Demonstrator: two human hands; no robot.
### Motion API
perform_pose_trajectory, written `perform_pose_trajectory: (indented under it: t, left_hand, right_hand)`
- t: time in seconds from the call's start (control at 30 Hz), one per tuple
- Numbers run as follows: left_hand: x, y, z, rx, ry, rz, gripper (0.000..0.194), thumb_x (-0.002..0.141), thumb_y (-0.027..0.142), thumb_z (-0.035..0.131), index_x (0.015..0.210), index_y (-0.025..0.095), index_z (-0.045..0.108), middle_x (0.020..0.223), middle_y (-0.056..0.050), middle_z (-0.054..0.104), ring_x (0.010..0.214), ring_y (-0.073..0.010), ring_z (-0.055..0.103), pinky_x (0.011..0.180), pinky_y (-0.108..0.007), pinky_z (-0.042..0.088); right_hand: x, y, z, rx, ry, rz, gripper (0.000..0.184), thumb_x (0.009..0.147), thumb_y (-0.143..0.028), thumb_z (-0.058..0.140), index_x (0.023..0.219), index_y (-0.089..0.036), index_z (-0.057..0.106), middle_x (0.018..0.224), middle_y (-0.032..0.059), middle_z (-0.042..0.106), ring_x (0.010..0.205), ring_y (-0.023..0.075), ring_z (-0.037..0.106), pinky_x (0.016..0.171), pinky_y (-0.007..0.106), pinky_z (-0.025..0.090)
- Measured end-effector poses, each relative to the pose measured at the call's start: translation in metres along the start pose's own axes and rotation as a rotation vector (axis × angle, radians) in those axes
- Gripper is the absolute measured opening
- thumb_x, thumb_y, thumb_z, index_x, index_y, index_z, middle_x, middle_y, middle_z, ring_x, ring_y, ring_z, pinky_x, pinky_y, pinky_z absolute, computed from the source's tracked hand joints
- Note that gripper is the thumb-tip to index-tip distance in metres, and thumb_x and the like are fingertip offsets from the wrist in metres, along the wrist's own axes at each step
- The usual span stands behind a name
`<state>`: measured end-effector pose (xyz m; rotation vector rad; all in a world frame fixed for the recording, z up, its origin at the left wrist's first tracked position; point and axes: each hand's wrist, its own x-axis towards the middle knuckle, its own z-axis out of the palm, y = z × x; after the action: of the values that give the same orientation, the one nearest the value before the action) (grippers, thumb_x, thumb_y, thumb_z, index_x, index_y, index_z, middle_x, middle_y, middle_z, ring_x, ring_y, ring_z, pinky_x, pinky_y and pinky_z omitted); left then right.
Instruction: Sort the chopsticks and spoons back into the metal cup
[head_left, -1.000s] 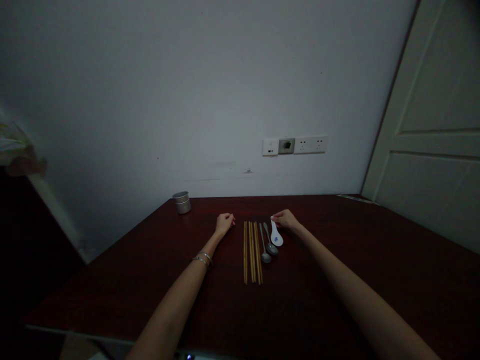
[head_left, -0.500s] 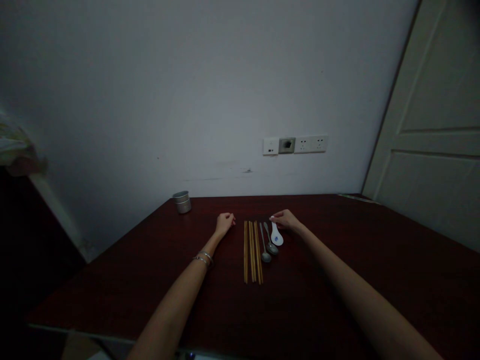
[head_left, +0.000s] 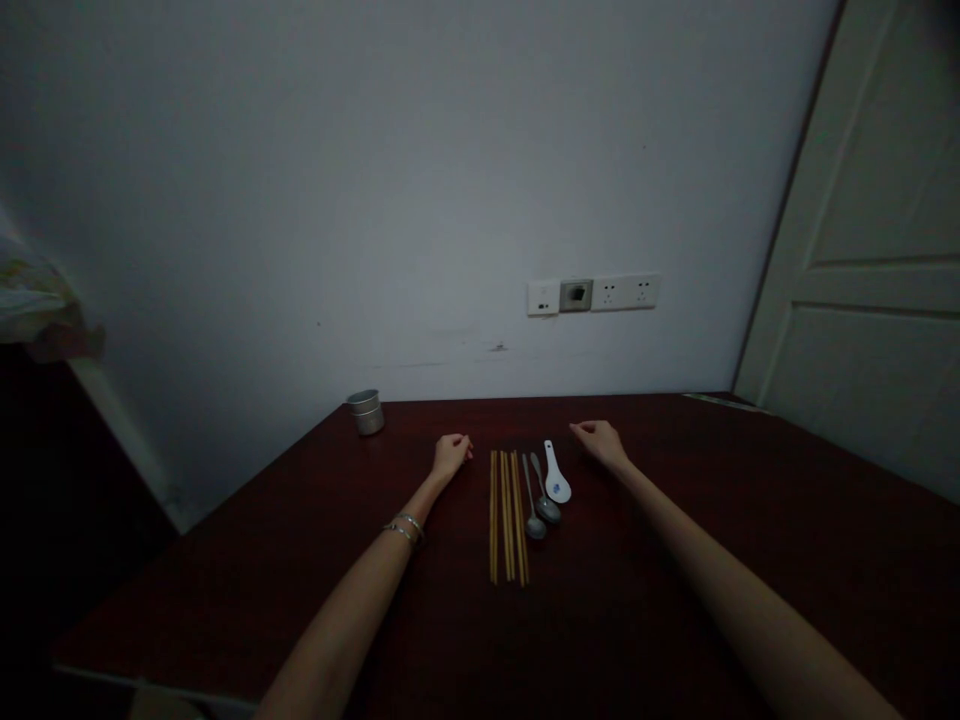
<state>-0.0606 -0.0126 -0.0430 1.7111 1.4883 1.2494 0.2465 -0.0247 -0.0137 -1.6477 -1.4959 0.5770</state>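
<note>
My right hand (head_left: 599, 440) is off the table's spoons, with its fingers loosely bent and nothing in them. Nearest to it lies a white soup spoon (head_left: 557, 485) with a small blue mark in its bowl. Two metal spoons, one with a small bowl (head_left: 535, 527) and one with a larger bowl (head_left: 549, 511), lie left of it, handles pointing away from me. Several wooden chopsticks (head_left: 508, 520) lie side by side, lengthwise, left of the spoons. My left hand (head_left: 451, 455) rests curled on the table left of the chopsticks, with nothing visible in it.
A metal cup (head_left: 366, 412) stands at the back left corner of the dark red table (head_left: 300, 540). Behind the table is a white wall with sockets (head_left: 625, 292). A pale door (head_left: 862, 300) is at the right.
My right hand has let go of the white soup spoon's handle and moved right, leaving the spoon on the table. My left hand has stayed in place; the view tilted up slightly.
</note>
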Motion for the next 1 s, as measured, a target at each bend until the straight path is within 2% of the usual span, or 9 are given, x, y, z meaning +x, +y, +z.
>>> perform_pose_trajectory:
  t: [0.13,0.23,0.37,0.47,0.53,0.63,0.73,0.9,1.0]
  left_hand:
    - [0.001,-0.001,-0.001,-0.012,-0.015,0.002,0.027,0.075,0.029,0.041,0.059,0.013,0.056,0.048,-0.001,0.054,0.041,-0.0079,0.047,0.042,-0.017,0.035]
    - [0.001,-0.003,-0.001,-0.037,-0.031,0.000,0.027,0.076,0.030,0.041,0.060,0.013,0.055,0.048,-0.001,0.054,0.041,-0.0075,0.046,0.042,-0.017,0.035]
    - [0.003,-0.004,0.001,-0.132,-0.036,-0.032,0.028,0.075,0.034,0.042,0.060,0.013,0.055,0.048,0.000,0.053,0.040,-0.0070,0.044,0.040,-0.017,0.034]
    - [0.006,-0.001,-0.003,-0.215,0.019,-0.070,0.033,0.074,0.042,0.042,0.066,0.012,0.055,0.051,0.000,0.052,0.041,-0.0079,0.045,0.038,-0.017,0.033]
    - [0.009,0.001,-0.015,-0.183,0.089,-0.058,0.037,0.073,0.047,0.042,0.067,0.013,0.054,0.051,0.001,0.050,0.042,-0.0082,0.044,0.037,-0.017,0.032]
    - [0.011,-0.002,-0.050,0.055,0.166,0.044,0.040,0.073,0.051,0.042,0.059,0.014,0.052,0.047,0.003,0.046,0.043,-0.0080,0.042,0.041,-0.018,0.030]
    - [0.009,-0.018,-0.102,0.374,0.160,0.151,0.044,0.071,0.051,0.046,0.047,0.014,0.048,0.046,0.003,0.044,0.049,-0.0087,0.042,0.049,-0.019,0.029]
    - [0.010,-0.048,-0.191,0.643,0.251,0.015,0.043,0.068,0.055,0.049,0.050,0.016,0.053,0.049,0.001,0.048,0.052,-0.0122,0.047,0.052,-0.022,0.030]
    - [0.025,-0.057,-0.228,0.600,0.398,-0.091,0.042,0.063,0.056,0.056,0.072,0.015,0.058,0.065,-0.004,0.058,0.063,-0.0172,0.054,0.057,-0.024,0.037]
  right_hand:
    - [0.003,0.023,-0.013,-0.210,0.027,-0.123,0.024,0.074,-0.026,0.052,0.087,-0.013,0.068,0.095,0.0135,0.064,0.093,0.0242,0.057,0.082,0.028,0.040]
    - [0.003,0.041,-0.013,-0.457,0.024,-0.254,0.028,0.076,-0.022,0.047,0.093,-0.011,0.066,0.101,0.0148,0.061,0.095,0.0219,0.055,0.086,0.027,0.038]
    - [0.003,0.052,-0.008,-0.617,0.044,-0.317,0.033,0.079,-0.021,0.041,0.101,-0.009,0.062,0.103,0.0155,0.058,0.096,0.0214,0.054,0.087,0.028,0.037]
    - [0.002,0.053,-0.006,-0.673,0.040,-0.346,0.034,0.080,-0.021,0.039,0.103,-0.008,0.061,0.102,0.0157,0.058,0.096,0.0217,0.053,0.086,0.029,0.037]
    - [0.003,0.054,-0.006,-0.693,0.033,-0.356,0.034,0.081,-0.021,0.038,0.103,-0.008,0.060,0.101,0.0158,0.058,0.096,0.0221,0.053,0.084,0.030,0.038]
    - [0.003,0.057,-0.005,-0.718,0.032,-0.365,0.034,0.081,-0.021,0.038,0.104,-0.008,0.060,0.101,0.0160,0.058,0.095,0.0228,0.053,0.082,0.031,0.040]
    - [0.005,0.060,-0.003,-0.740,0.042,-0.386,0.034,0.081,-0.021,0.038,0.104,-0.008,0.060,0.100,0.0163,0.057,0.094,0.0235,0.054,0.081,0.032,0.041]
    - [0.008,0.065,-0.002,-0.747,0.053,-0.412,0.034,0.080,-0.021,0.039,0.104,-0.006,0.059,0.100,0.0168,0.057,0.092,0.0243,0.054,0.079,0.033,0.041]
    - [0.008,0.065,-0.001,-0.742,0.057,-0.418,0.033,0.080,-0.021,0.040,0.103,-0.007,0.060,0.099,0.0166,0.058,0.091,0.0245,0.055,0.078,0.034,0.042]
